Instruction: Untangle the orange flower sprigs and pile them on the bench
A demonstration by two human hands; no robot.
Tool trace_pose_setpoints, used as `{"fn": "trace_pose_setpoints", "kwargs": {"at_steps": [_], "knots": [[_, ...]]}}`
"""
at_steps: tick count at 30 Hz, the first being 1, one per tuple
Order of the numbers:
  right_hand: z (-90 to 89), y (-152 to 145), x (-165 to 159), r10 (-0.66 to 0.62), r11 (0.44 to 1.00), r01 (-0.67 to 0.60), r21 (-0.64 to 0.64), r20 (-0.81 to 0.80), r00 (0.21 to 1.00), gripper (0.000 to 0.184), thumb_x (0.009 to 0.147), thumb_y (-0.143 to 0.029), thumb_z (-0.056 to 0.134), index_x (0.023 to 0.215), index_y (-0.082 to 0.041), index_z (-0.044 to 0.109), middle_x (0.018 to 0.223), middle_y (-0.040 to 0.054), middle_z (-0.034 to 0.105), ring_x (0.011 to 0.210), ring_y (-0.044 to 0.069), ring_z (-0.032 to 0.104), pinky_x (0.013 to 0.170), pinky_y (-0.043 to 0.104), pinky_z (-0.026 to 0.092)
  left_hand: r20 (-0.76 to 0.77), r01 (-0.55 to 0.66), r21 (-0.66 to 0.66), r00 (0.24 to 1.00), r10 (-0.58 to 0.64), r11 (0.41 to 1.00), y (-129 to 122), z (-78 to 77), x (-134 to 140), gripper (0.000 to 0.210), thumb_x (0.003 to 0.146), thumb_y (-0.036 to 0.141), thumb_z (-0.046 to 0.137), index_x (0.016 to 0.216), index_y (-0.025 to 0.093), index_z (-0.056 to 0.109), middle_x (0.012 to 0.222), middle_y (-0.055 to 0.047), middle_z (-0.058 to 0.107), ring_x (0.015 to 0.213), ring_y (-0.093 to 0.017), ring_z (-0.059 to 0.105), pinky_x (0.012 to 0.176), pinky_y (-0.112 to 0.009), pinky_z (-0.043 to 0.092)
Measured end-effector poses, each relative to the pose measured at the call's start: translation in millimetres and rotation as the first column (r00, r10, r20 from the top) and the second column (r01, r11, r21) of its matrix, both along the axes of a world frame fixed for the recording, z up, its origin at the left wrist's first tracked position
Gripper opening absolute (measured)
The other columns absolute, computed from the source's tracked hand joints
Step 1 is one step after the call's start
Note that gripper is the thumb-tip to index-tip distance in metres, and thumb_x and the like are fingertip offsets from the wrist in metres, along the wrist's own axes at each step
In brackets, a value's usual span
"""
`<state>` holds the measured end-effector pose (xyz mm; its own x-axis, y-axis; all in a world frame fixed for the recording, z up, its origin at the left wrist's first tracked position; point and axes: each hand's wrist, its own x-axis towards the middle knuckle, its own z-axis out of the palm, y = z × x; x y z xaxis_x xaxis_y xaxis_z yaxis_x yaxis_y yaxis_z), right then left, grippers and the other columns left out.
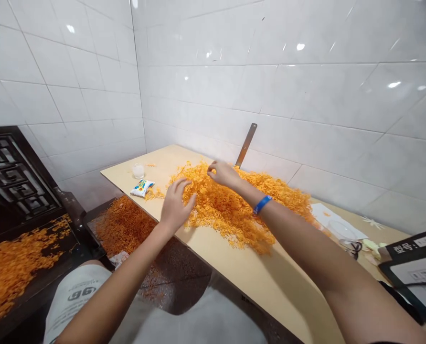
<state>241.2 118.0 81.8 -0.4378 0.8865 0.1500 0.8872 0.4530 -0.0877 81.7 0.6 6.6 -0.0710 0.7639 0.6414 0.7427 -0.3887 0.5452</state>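
A wide heap of small orange pieces (230,210) is spread over the tabletop in front of me; single pieces are too small to make out. At the heap's left edge is my left hand (177,203), its fingers bent but apart and nothing visible between them. Over the back of the heap, my right hand (224,173) has its fingers curled in a pinch towards the thumb. Whatever it holds, if anything, is too small to name. A blue band (262,204) circles my right wrist.
A metal ruler (247,143) leans on the tiled wall behind the heap. Left on the table (163,155) are a small printed packet (142,188) and a clear cup (138,171). More orange pieces cover the floor and a dark chair (23,181). Paper (336,222) and a box (417,258) are at right.
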Motion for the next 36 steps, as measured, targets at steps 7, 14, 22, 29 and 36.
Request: {"fn": "trace_pose_setpoints", "kwargs": {"at_steps": [7,14,22,29,36], "knots": [[-1.7,12.6,-21.4,0.017,0.982,0.038,-0.183,0.287,0.958,0.033,0.077,-0.042,0.072,0.093,-0.013,0.07,0.095,0.0109,0.07,0.091,0.024,0.065,0.078,0.031,0.05,-0.382,-0.168,-0.423,0.924,-0.007,0.891,100.6,5.3,15.6,0.089,0.077,0.043,0.066,0.15,0.022,0.02,0.159,-0.013,0.015,0.146,-0.037,0.01,0.114,-0.06,0.011],[-30.4,10.6,-30.7,-0.006,0.97,0.081,-0.227,0.315,0.949,0.03,0.093,-0.037,0.053,0.112,-0.014,0.06,0.111,0.0081,0.062,0.095,0.018,0.062,0.083,0.038,0.053,-0.419,-0.225,-0.436,0.908,0.025,0.872,102.7,-23.3,3.7,0.085,0.08,0.044,0.059,0.15,0.023,0.017,0.157,-0.012,0.025,0.142,-0.033,0.026,0.112,-0.053,0.022],[-32.0,15.4,-26.3,0.024,0.984,0.024,-0.174,0.267,0.964,0.029,0.094,-0.036,0.053,0.112,-0.014,0.059,0.111,0.0083,0.062,0.095,0.018,0.062,0.083,0.038,0.053,-0.391,-0.197,-0.392,0.92,0.031,0.899,104.4,-45.7,-3.1,0.078,0.084,0.056,0.05,0.149,0.024,0.022,0.147,-0.012,0.044,0.136,-0.029,0.036,0.108,-0.046,0.028],[-37.4,4.4,-39.9,0.058,0.982,-0.013,-0.19,0.231,0.971,0.038,0.083,-0.051,0.06,0.078,-0.014,0.067,0.082,0.0093,0.069,0.078,0.021,0.065,0.063,0.027,0.046,-0.368,-0.221,-0.327,0.925,0.092,0.919,104.2,-63.0,-1.9,0.069,0.086,0.032,0.051,0.148,0.021,0.025,0.144,-0.012,0.048,0.134,-0.026,0.04,0.106,-0.041,0.03],[-36.5,-2.2,-49.0,0.023,0.988,0.013,-0.155,0.229,0.973,0.025,0.091,-0.035,0.056,0.101,-0.013,0.063,0.101,0.0079,0.066,0.092,0.018,0.063,0.081,0.035,0.051,-0.369,-0.209,-0.304,0.925,0.087,0.929,100.7,-66.0,-0.9,0.058,0.093,0.038,0.036,0.147,0.017,0.029,0.142,-0.012,0.049,0.133,-0.025,0.039,0.106,-0.041,0.03]]}}
